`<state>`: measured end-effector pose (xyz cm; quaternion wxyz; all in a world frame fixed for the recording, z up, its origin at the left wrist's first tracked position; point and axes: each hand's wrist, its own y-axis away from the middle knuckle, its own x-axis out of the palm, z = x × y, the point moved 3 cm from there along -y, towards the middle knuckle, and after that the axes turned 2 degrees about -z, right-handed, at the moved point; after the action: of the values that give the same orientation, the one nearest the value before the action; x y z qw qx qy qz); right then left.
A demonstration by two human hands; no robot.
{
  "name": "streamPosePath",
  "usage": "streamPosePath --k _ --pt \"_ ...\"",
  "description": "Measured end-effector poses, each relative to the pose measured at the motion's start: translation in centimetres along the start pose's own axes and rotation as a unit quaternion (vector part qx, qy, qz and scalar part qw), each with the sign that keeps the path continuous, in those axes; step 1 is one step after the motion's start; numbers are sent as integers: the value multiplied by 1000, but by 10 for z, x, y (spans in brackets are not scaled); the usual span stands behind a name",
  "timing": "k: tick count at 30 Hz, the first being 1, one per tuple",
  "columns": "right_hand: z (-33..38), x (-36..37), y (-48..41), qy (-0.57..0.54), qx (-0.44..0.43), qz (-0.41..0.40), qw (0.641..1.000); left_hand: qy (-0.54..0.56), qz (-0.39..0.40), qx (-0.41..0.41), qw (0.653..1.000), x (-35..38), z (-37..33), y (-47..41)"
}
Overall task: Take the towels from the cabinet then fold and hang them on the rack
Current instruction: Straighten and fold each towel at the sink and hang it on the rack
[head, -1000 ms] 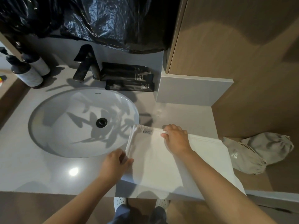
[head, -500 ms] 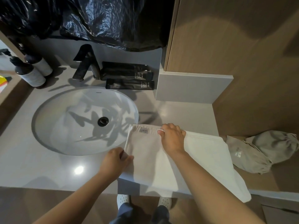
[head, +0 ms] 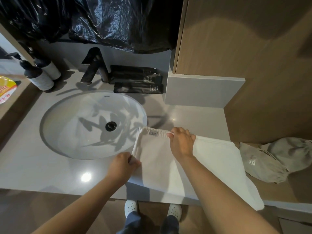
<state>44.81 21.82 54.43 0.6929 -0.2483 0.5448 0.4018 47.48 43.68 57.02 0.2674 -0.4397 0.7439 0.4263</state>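
Note:
A white towel (head: 217,166) lies folded on the grey counter (head: 33,168), right of the sink, with a small label at its far edge. Its right end hangs over the counter's front edge. My left hand (head: 122,166) pinches the towel's near left corner. My right hand (head: 181,142) grips the towel's far edge, fingers curled over the fold. No rack or cabinet interior is in view.
A white oval sink (head: 70,137) with a black drain sits left of the towel. Behind it are a black faucet (head: 94,65), black tubes (head: 138,87) and two pump bottles (head: 39,76). Grey cloth bags (head: 276,159) lie at the right. A wooden panel (head: 244,39) rises behind.
Both hands keep the same hold on the towel. The towel's right end has slid a little farther over the counter's front edge, and the view has shifted slightly.

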Motion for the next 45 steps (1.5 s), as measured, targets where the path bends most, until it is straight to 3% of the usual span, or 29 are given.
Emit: streamPosePath --k 3,6,9,12,14,17,25,28,33,40,45 --pt "-5 -7 6 -33 -17 -23 999 -51 -31 47 997 -9 -15 7" --pt "-33 -24 11 -54 -23 -16 998 -153 -95 224 958 -9 -43 14" --pt "-72 -42 13 -14 -26 8 1000 -156 -5 326 932 12 -70 18" --pt "-94 -52 13 12 -29 17 999 -150 78 269 948 44 -77 13" --pt "-101 -53 11 30 -37 28 998 -208 103 236 944 62 -73 10" --pt "-112 -55 4 47 -29 54 997 -266 97 229 931 74 -64 8" --pt "-148 -65 -6 87 -11 123 988 -274 93 206 935 78 -65 6" --pt "-155 -63 -6 36 8 106 994 -279 92 209 933 80 -62 6" --pt "-152 -54 -8 80 12 70 994 -280 89 207 933 83 -59 5" --pt "-148 -43 14 10 31 -74 997 -283 73 204 934 83 -55 4" --pt "-124 -31 22 -4 18 -80 997 -276 58 199 939 68 -28 8"
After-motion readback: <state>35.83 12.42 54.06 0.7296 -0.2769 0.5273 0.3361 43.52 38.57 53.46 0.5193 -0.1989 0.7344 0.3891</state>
